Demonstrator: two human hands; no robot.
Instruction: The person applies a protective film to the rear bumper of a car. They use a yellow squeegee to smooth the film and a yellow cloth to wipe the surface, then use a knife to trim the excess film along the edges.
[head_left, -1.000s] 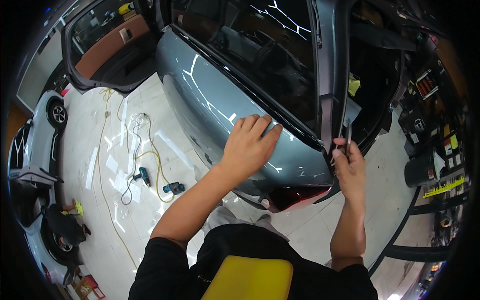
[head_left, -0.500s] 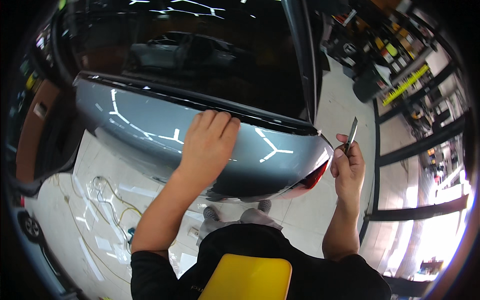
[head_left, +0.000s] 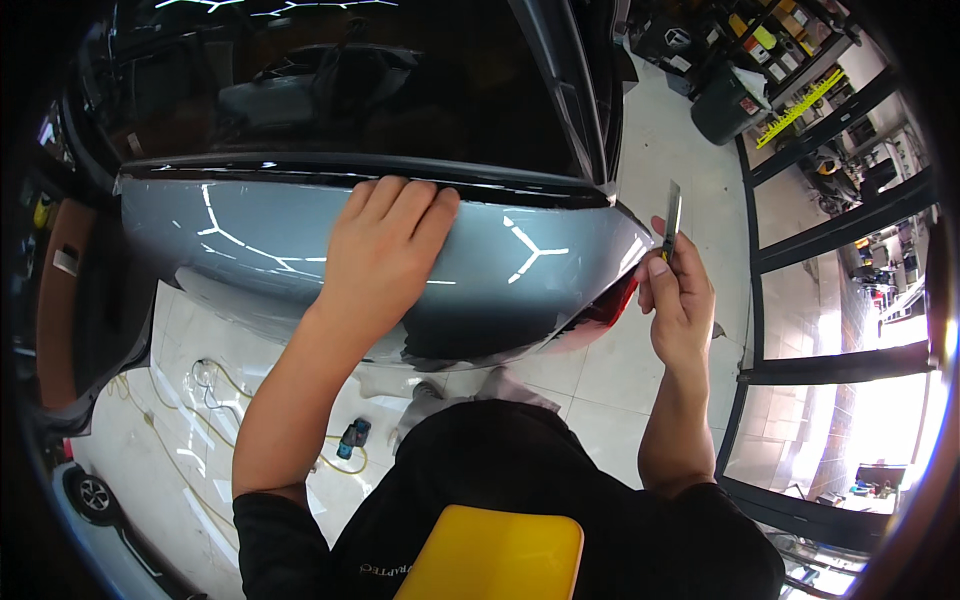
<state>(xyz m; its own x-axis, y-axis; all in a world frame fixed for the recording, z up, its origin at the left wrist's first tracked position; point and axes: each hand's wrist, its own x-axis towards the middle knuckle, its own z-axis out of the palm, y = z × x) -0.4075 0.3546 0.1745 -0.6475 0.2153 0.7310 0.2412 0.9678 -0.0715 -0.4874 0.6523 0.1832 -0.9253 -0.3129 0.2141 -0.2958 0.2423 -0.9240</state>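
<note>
Utility knife [head_left: 671, 215]: held upright in the right hand [head_left: 678, 305], fingers closed round the handle, thin blade pointing up, just right of the car's rear corner. Judged light and rigid; the blade looks sharp and brittle, so the grip belongs on the handle, well below the edge. Left hand [head_left: 385, 250]: lies flat, fingers together and extended, on the glossy grey-blue car panel [head_left: 250, 240], fingertips at the black trim under the dark window [head_left: 330, 90]. The panel looks smooth and slippery. Near left, a yellow cable [head_left: 215, 385] lies on the white tiled floor [head_left: 600, 390].
</note>
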